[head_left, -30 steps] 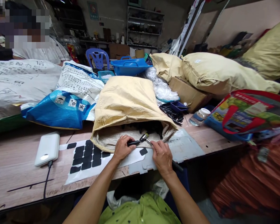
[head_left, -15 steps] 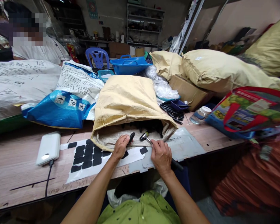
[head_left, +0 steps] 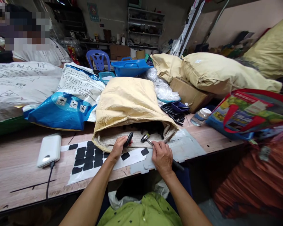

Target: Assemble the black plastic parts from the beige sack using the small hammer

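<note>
My left hand [head_left: 119, 147] is closed round a small black cylindrical part [head_left: 128, 139], held tilted at the mouth of a yellow sack [head_left: 129, 97]. In my right hand [head_left: 162, 157] is a small hammer [head_left: 147, 138] with a metal head and a yellowish face; its dark handle sticks out behind the hand. The hammer head is apart from the black part, to its right. Dark items lie in shadow inside the sack's opening. Under and beside my left wrist lies a white sheet [head_left: 136, 156] bearing several black rounded squares.
A white power bank [head_left: 49, 150] with a cable lies at left. Blue-and-white sacks [head_left: 68, 103] stand behind it. Black slender parts [head_left: 173, 113], a lidded jar [head_left: 200, 116] and a colourful bag [head_left: 247, 113] are at right. A person [head_left: 37, 51] is at far left.
My left hand has shifted slightly left and turned the black part more upright. My right hand and the hammer stay nearly where they were.
</note>
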The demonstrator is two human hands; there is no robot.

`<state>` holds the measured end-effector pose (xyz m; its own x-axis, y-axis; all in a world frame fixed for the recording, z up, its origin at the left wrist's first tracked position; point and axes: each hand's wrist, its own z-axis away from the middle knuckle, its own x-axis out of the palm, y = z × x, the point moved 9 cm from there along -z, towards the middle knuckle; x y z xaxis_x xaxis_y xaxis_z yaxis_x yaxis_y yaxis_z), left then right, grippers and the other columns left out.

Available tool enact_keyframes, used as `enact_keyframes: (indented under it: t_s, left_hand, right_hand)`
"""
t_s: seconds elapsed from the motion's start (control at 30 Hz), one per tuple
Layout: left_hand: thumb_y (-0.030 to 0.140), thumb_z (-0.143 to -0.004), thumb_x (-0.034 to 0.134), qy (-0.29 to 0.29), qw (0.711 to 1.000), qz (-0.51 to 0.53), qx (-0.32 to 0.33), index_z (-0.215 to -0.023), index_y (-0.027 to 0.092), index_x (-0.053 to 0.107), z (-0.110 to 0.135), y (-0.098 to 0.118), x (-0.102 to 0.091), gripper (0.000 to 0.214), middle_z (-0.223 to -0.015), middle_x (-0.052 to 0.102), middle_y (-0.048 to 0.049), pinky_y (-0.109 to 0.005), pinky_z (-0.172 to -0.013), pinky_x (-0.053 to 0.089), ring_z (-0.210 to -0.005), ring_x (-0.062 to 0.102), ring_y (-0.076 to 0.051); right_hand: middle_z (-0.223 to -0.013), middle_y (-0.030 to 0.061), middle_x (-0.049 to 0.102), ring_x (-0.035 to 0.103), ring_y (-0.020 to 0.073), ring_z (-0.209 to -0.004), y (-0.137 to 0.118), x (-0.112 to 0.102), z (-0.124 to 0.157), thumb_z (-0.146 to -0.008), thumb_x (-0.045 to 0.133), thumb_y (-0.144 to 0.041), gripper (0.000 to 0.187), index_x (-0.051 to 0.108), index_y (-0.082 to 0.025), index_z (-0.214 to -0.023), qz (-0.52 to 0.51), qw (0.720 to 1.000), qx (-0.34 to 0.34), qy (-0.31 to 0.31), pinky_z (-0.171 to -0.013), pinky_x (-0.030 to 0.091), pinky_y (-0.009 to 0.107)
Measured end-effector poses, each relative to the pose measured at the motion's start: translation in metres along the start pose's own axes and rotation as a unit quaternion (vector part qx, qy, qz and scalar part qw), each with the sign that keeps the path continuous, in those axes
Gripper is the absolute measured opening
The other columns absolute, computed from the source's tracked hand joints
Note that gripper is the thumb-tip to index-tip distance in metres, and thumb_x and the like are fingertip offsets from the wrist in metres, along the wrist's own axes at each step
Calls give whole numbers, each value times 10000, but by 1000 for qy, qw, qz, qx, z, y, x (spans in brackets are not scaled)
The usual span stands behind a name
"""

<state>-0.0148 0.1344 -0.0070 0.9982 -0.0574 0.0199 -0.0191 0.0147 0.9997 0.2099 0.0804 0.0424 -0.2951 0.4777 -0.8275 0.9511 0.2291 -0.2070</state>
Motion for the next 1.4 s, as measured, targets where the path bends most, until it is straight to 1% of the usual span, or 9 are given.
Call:
enact_keyframes:
  t_s: [0.27, 0.4, 0.6, 0.73, 0.87, 1.07, 1.2, 1.3, 1.4]
  left_hand:
    - [507, -857, 607, -70, 997, -11, 10, -755, 179, 613, 4, 2, 13, 343, -693, 566, -4, -282, -631, 398, -652, 504, -152]
    - [490, -825, 636, -80, 995, -48, 24, -778, 183, 606, 6, 7, 15, 312, -696, 522, 5, -273, -627, 376, -676, 478, -153]
    - [474, -782, 688, -78, 992, -94, 41, -817, 184, 652, 9, 10, 15, 295, -805, 587, -24, -283, -687, 411, -786, 532, -190]
    - [489, -768, 698, -74, 985, -138, 66, -826, 188, 686, 10, 15, 15, 307, -828, 610, -34, -303, -746, 425, -840, 561, -217]
    - [501, -766, 710, -68, 979, -179, 74, -938, 206, 751, 11, 14, 15, 344, -870, 645, -44, -327, -804, 440, -881, 592, -239]
    - [443, -784, 733, -81, 965, -236, 85, -927, 233, 790, 10, 9, 18, 260, -874, 708, -50, -350, -850, 426, -939, 592, -260]
    - [329, -812, 707, -97, 948, -290, 88, -899, 249, 795, 10, 7, 22, 147, -821, 719, -32, -360, -854, 394, -929, 571, -252]
    - [265, -851, 643, -107, 935, -324, 93, -897, 248, 785, 11, 7, 26, 149, -830, 724, -25, -373, -875, 373, -930, 558, -242]
    - [248, -862, 618, -101, 933, -333, 87, -911, 237, 774, 12, 7, 26, 164, -875, 729, -28, -379, -891, 372, -944, 556, -239]
  right_hand:
    - [-1019, 91, 646, 504, 252, -941, -2, -7, -7, -923, 576, -153, 267, 705, -220, -1147, -30, 999, 18, -31, -781, 359, 357]
    - [-1032, 98, 669, 548, 252, -980, -17, -12, -19, -928, 544, -165, 293, 713, -203, -1164, -145, 989, 11, -28, -877, 424, 382]
    - [-975, 54, 737, 648, 190, -870, -36, 13, -33, -956, 557, -306, 288, 721, -206, -1170, -386, 914, 60, -106, -810, 509, 315]
    - [-1011, 54, 765, 682, 191, -898, -41, 32, -31, -938, 580, -331, 260, 749, -198, -1085, -465, 867, 92, -156, -818, 522, 306]
    - [-1000, 49, 761, 681, 193, -933, -42, 38, -27, -935, 573, -314, 238, 743, -196, -1052, -495, 848, 89, -166, -851, 517, 312]
    - [-888, 19, 722, 636, 165, -819, -47, 40, -22, -938, 593, -330, 196, 723, -194, -991, -476, 856, 72, -188, -747, 480, 270]
    - [-728, -12, 630, 547, 142, -689, -47, 42, -22, -933, 585, -343, 203, 669, -190, -830, -430, 883, 86, -166, -641, 407, 252]
    - [-693, -20, 590, 503, 135, -656, -48, 45, -22, -931, 583, -340, 229, 610, -197, -754, -387, 906, 90, -147, -610, 360, 252]
    - [-690, -22, 586, 498, 133, -649, -50, 46, -23, -936, 580, -334, 236, 583, -202, -740, -374, 913, 92, -137, -609, 352, 253]
